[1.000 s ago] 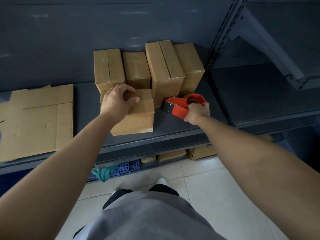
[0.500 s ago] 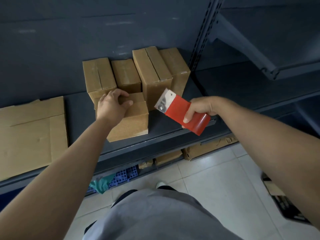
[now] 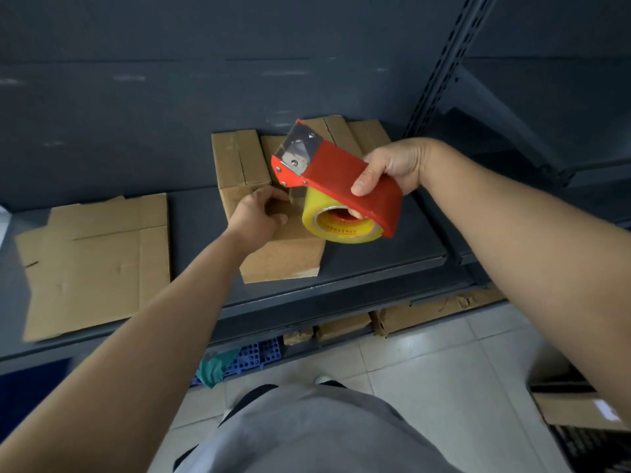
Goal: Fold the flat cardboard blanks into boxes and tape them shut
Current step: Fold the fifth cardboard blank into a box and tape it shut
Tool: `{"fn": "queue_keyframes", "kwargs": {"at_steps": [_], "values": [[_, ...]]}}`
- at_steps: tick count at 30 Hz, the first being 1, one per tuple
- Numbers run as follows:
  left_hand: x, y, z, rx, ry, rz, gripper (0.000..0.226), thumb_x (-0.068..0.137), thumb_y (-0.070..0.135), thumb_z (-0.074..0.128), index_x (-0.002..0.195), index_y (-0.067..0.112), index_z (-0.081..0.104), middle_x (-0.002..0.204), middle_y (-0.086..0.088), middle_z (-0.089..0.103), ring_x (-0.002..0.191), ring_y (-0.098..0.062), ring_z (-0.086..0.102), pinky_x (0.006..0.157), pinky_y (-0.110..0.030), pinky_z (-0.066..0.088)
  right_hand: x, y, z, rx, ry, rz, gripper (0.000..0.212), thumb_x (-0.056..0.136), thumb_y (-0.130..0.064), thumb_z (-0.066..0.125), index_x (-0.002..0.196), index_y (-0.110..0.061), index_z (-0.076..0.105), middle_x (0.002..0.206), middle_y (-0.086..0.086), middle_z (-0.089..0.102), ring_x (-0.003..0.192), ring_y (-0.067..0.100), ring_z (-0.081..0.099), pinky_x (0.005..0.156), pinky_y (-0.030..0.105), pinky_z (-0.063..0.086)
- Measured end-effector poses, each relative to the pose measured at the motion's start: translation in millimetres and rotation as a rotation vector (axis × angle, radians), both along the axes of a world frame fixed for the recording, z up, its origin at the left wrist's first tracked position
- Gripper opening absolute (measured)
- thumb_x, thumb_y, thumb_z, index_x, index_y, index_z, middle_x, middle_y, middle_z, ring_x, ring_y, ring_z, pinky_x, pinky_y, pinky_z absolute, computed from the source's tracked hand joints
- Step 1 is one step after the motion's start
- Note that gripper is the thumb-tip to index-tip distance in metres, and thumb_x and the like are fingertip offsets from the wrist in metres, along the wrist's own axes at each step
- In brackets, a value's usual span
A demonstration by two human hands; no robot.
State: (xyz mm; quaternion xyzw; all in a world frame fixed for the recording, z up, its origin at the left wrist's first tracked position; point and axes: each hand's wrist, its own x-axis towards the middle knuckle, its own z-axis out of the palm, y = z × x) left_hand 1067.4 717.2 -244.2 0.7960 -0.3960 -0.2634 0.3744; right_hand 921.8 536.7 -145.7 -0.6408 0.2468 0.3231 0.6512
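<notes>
On the shelf (image 3: 375,254), beside flat blanks (image 3: 92,261), a box (image 3: 286,257) awaits tape.
At centre frame the left hand (image 3: 256,216) curls over the box's top; the right hand (image 3: 392,165) grips the red tape dispenser (image 3: 341,179) just above it. Best lay tape squarely along the seam.

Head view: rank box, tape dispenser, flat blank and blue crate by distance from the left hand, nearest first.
1. box: under the left hand, gripped.
2. tape dispenser: just right, raised.
3. flat blank: left, on the shelf.
4. blue crate: below the shelf.
</notes>
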Motion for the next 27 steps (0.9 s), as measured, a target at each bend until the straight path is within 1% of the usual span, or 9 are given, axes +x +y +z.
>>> {"fn": "queue_keyframes", "kwargs": {"at_steps": [3,7,10,12,13,16,19,23,27], "values": [[3.6,3.0,-2.6,-0.069,0.110,0.039,0.030,0.081,-0.005,0.062,0.107,0.011,0.058,0.100,0.001,0.061,0.091,-0.011,0.054,0.063,-0.006,0.039,19.6,3.1,2.8,-0.032,0.036,0.073,0.054,0.032,-0.026,0.097,0.079,-0.010,0.076,0.078,0.009,0.071,0.070,0.019,0.070,0.064,0.031,0.057],[5.5,9.3,-4.9,-0.161,0.152,0.051,0.036,0.082,-0.015,0.051,0.111,0.006,0.058,0.104,0.001,0.061,0.097,-0.006,0.055,0.067,0.005,0.036,35.1,1.9,6.5,-0.044,0.118,0.110,0.052,0.028,-0.023,0.097,0.074,-0.009,0.076,0.074,0.009,0.071,0.066,0.019,0.070,0.061,0.031,0.057],[7.7,11.7,-3.0,-0.275,0.279,0.134,0.028,0.088,-0.008,0.048,0.105,0.008,0.063,0.097,-0.003,0.066,0.091,-0.014,0.060,0.079,-0.009,0.047,42.8,0.8,7.0,-0.068,0.132,0.125,0.055,0.027,-0.024,0.097,0.076,-0.008,0.076,0.075,0.009,0.071,0.067,0.018,0.070,0.063,0.032,0.058],[10.9,15.8,1.3,-0.412,0.609,0.226,0.017,0.095,0.005,0.049,0.097,0.011,0.065,0.094,-0.005,0.069,0.093,-0.022,0.064,0.091,-0.032,0.051,45.7,-1.6,5.2,-0.069,0.146,0.125,0.058,0.027,-0.024,0.097,0.077,-0.007,0.075,0.076,0.010,0.071,0.068,0.019,0.070,0.063,0.032,0.058],[11.7,18.4,3.2,-0.460,0.762,0.253,0.017,0.098,0.012,0.048,0.096,0.012,0.064,0.095,-0.006,0.069,0.095,-0.023,0.065,0.092,-0.037,0.051,46.5,-2.8,4.4,-0.065,0.154,0.135,0.058,0.028,-0.025,0.097,0.078,-0.007,0.075,0.076,0.010,0.070,0.068,0.019,0.069,0.064,0.033,0.059],[14.1,21.8,5.2,-0.368,0.933,0.203,0.039,0.101,0.037,0.039,0.108,0.006,0.062,0.108,-0.015,0.067,0.103,-0.026,0.065,0.093,-0.035,0.051,48.5,-5.8,3.1,-0.056,0.162,0.190,0.054,0.032,-0.029,0.097,0.079,-0.010,0.077,0.077,0.009,0.071,0.071,0.018,0.069,0.070,0.033,0.058],[15.6,20.1,8.5,-0.270,0.977,0.059,0.060,0.100,0.049,0.030,0.115,-0.002,0.059,0.101,-0.015,0.065,0.094,-0.022,0.065,0.091,-0.033,0.051,49.9,-6.0,4.4,-0.055,0.171,0.215,0.054,0.032,-0.029,0.097,0.079,-0.010,0.077,0.077,0.009,0.071,0.071,0.018,0.069,0.068,0.033,0.058],[17.3,17.8,11.0,-0.289,1.027,0.011,0.043,0.102,0.039,0.034,0.096,0.007,0.062,0.081,-0.007,0.064,0.075,-0.017,0.063,0.080,-0.028,0.051,52.3,-4.9,5.4,-0.062,0.186,0.211,0.058,0.032,-0.025,0.097,0.083,-0.007,0.075,0.079,0.011,0.070,0.071,0.021,0.069,0.065,0.033,0.057],[19.5,19.4,10.6,-0.314,1.044,0.018,0.022,0.099,0.017,0.044,0.089,0.008,0.061,0.070,-0.003,0.063,0.067,-0.014,0.061,0.072,-0.025,0.051,55.3,-3.1,7.0,-0.081,0.195,0.210,0.070,0.032,-0.025,0.097,0.092,-0.004,0.067,0.080,0.012,0.070,0.072,0.021,0.070,0.065,0.034,0.057]]}}
